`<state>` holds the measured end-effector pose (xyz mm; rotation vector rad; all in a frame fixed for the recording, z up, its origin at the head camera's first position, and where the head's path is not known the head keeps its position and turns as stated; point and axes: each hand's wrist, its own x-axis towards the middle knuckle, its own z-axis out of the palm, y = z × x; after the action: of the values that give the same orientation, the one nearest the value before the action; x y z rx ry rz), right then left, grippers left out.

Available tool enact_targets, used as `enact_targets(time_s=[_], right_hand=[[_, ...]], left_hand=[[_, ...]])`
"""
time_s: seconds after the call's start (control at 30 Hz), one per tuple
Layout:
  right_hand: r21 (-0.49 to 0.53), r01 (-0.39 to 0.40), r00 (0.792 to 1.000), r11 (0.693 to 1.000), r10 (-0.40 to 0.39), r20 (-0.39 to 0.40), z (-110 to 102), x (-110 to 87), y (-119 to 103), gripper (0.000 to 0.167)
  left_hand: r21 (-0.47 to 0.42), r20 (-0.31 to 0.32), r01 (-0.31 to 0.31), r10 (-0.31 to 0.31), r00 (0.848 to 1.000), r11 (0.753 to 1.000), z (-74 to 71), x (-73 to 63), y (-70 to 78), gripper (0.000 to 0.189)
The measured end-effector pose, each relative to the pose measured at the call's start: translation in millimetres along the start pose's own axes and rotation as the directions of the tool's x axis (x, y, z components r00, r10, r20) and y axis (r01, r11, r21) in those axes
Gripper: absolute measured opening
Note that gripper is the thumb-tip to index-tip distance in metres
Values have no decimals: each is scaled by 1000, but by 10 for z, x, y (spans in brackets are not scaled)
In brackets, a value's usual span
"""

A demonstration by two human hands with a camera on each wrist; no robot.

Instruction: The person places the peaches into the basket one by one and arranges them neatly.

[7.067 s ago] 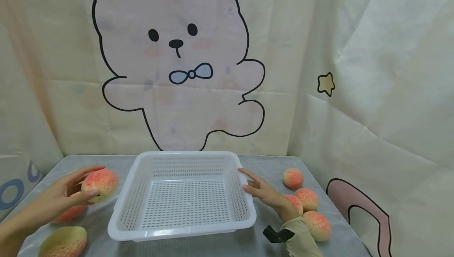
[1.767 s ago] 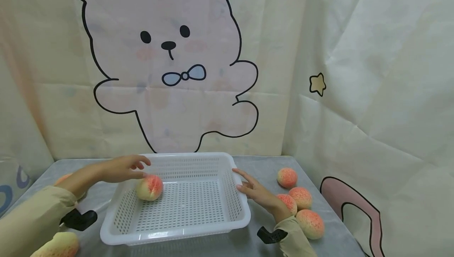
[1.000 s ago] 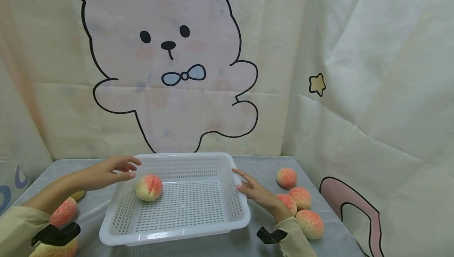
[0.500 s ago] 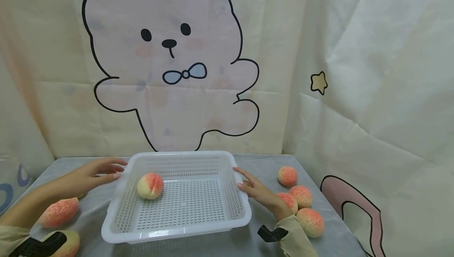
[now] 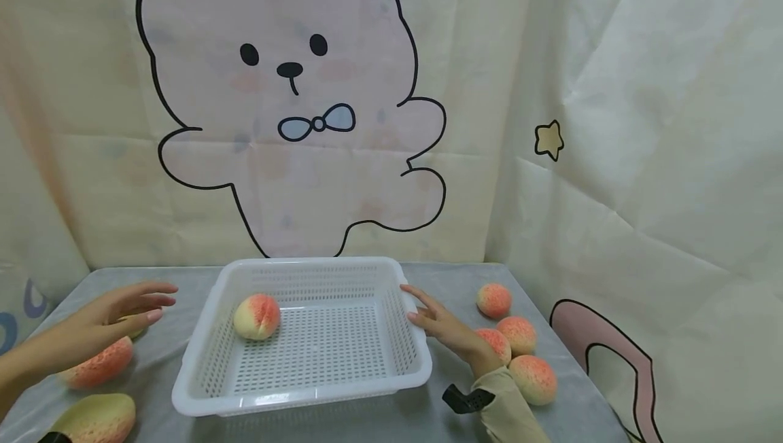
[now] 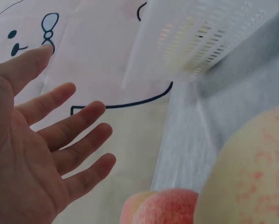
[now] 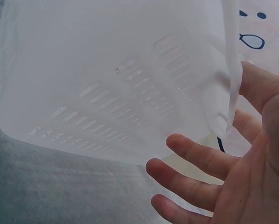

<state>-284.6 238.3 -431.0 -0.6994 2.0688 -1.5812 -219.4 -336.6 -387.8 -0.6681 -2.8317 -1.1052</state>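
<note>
A white perforated plastic basket (image 5: 293, 399) stands mid-table, one peach (image 5: 257, 317) lying inside near its left wall. My right hand (image 5: 449, 327) holds the basket's right rim; the right wrist view shows thumb and forefinger on either side of that rim, the other fingers loosely spread below. My left hand (image 5: 104, 324), fingers spread and holding nothing, hovers left of the basket. Beneath it is a reddish peach (image 5: 100, 365), with a yellowish fruit (image 5: 139, 333) partly hidden behind the hand. A yellow-green fruit with reddish speckles (image 5: 98, 416) lies nearer the front.
To the right of the basket, several peaches (image 5: 533, 378) sit close together, one of them (image 5: 493, 300) farther back. A grey cloth covers the table (image 5: 453, 287). Behind it hangs a curtain (image 5: 465, 212) with a cartoon animal print.
Seven seconds ago my left hand held a peach beside the basket; that peach now lies inside. The left hand has since drawn back leftward, away from the basket. My right hand stays on the rim.
</note>
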Motion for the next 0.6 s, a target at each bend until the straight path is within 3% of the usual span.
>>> enact_targets(time_s=[0.17, 0.3, 0.47, 0.6], right_hand=[[-8, 10, 1000, 1000, -10, -3, 11, -6, 11, 65], [-23, 6, 1000, 1000, -6, -10, 6, -5, 11, 65], [-27, 4, 1000, 1000, -4, -5, -3, -6, 7, 65], [-21, 11, 1000, 1000, -11, 4, -1, 0, 3, 65]], left_hand=[[30, -32, 43, -42, 999, 999, -22, -169, -141, 40], [11, -48, 42, -41, 998, 999, -55, -297, -306, 41], [40, -84, 124, -121, 989, 991, -104, -455, -452, 47], [67, -165, 153, -140, 976, 986, -139, -543, -503, 40]])
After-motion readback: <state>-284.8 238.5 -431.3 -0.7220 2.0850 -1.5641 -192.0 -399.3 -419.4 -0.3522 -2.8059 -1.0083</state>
